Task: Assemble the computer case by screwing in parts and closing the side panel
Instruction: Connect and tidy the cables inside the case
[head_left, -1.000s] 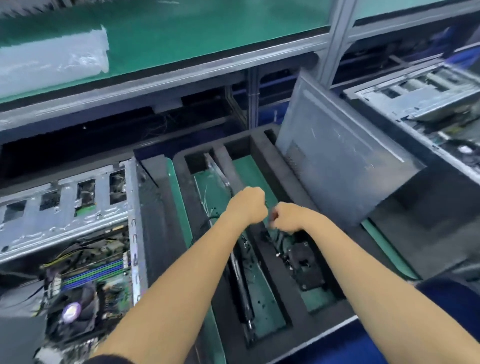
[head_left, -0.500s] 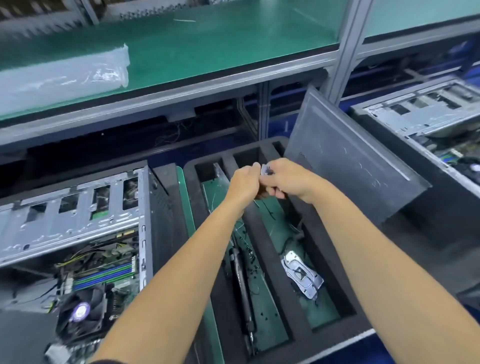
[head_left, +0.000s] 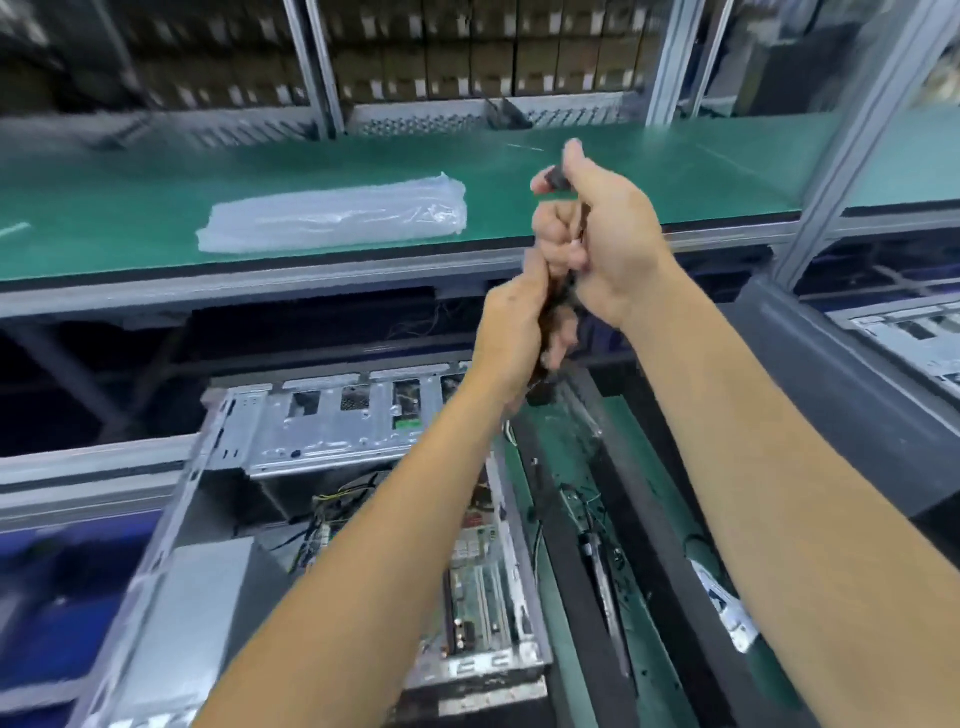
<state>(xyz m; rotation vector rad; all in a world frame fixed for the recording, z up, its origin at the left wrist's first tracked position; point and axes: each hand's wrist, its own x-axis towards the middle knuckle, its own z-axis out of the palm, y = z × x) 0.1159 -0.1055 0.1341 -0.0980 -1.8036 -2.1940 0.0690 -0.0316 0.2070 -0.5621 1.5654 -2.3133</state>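
Right hand: your right hand (head_left: 608, 244) is raised in front of you with its fingers curled round a small dark part (head_left: 555, 179), whose end sticks out above the thumb. The blur keeps you from telling what the part is.
Left hand: your left hand (head_left: 519, 343) sits just below the right, touching it, fingers curled round the lower end of the same dark thing. Whether it is one long piece or two pieces meeting, you cannot tell.
Computer case: the open computer case (head_left: 332, 467) lies on its side below your left forearm, with its circuit board and wiring exposed.
Side panel: no panel can be picked out with certainty here; the case is not yet closed.
Foam tray: the black foam tray (head_left: 566, 561) lies just right of the case, a long thin tool (head_left: 605, 577) resting in one slot.
Shelf: a clear plastic bag (head_left: 332, 213) lies on the green shelf (head_left: 130, 208) behind your hands.
Handling, small part: judge it light and stiff, easy to drop; pinch it near its middle and keep both hands close.
Handling, case: expect thin sheet metal, heavy overall, with sharp edges. Take it by the outer frame rails, never by the board or the cables.
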